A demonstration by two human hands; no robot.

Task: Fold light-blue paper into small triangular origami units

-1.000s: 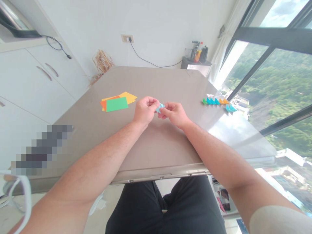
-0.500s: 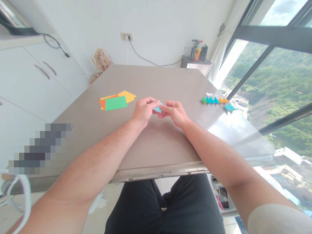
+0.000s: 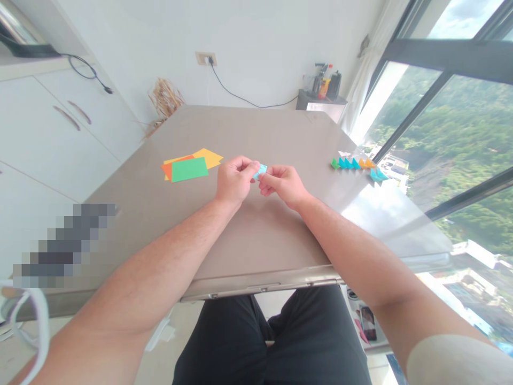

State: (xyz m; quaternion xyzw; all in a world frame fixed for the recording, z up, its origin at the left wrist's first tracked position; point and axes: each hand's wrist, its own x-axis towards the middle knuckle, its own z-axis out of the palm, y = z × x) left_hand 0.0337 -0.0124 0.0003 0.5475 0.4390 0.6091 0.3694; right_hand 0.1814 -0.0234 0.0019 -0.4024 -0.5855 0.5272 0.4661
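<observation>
A small light-blue folded paper piece point(image 3: 260, 170) is pinched between my two hands over the middle of the beige table point(image 3: 256, 235). My left hand point(image 3: 234, 179) is closed on its left end with thumb and fingers. My right hand point(image 3: 282, 184) grips its right end, fingers curled. To the left lies a stack of paper sheets point(image 3: 190, 165), green on top of orange and yellow. At the right side of the table stands a row of several folded paper triangles point(image 3: 355, 164) in green, blue and orange.
White cabinets point(image 3: 60, 133) run along the left. A socket with a black cable point(image 3: 248, 99) is on the back wall. Dried grass point(image 3: 164, 101) and a small stand with bottles point(image 3: 323, 88) sit behind the table. A large window point(image 3: 449, 107) fills the right.
Both hands keep hold of the blue paper and have shifted slightly; the fingers have worked the piece, which now shows a little more between the thumbs.
</observation>
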